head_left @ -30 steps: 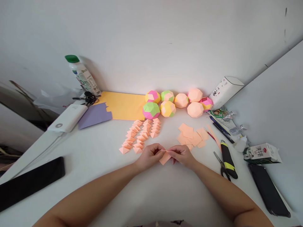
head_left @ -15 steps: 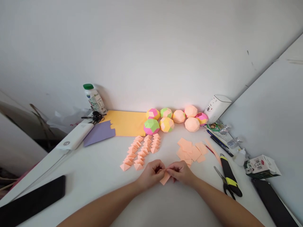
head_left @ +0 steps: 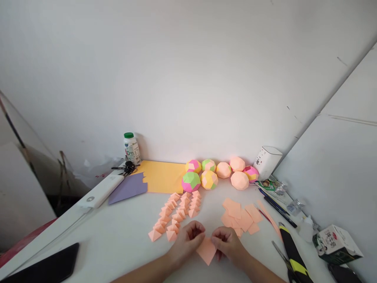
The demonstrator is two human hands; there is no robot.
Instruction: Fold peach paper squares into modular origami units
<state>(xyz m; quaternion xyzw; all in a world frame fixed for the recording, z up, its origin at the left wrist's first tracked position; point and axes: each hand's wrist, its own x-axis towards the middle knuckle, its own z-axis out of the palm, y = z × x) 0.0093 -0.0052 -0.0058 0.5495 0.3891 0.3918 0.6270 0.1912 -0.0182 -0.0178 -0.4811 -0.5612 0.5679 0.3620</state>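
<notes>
A peach paper square (head_left: 207, 252), one corner pointing toward me, is held between both hands above the table. My left hand (head_left: 188, 239) pinches its left side between thumb and curled fingers. On the right side, my right hand (head_left: 227, 244) grips it in the same way; fingertips behind the paper are partly hidden. Ahead and to the left stand rows of folded peach paper pieces (head_left: 178, 214). A loose pile of flat peach paper pieces (head_left: 241, 215) lies beyond my right hand.
Multicoloured paper balls (head_left: 209, 179) line the wall. Yellow paper (head_left: 165, 177) and purple paper (head_left: 127, 189) lie back left, near a white bottle (head_left: 131, 149). Scissors (head_left: 285, 257) and a box cutter (head_left: 294, 251) are at right, by a milk carton (head_left: 336, 243). A black phone (head_left: 44, 265) lies front left.
My view has tilted up, so the table sits lower. My hands have moved slightly apart, and more of the peach paper shows, spread flat between them.
</notes>
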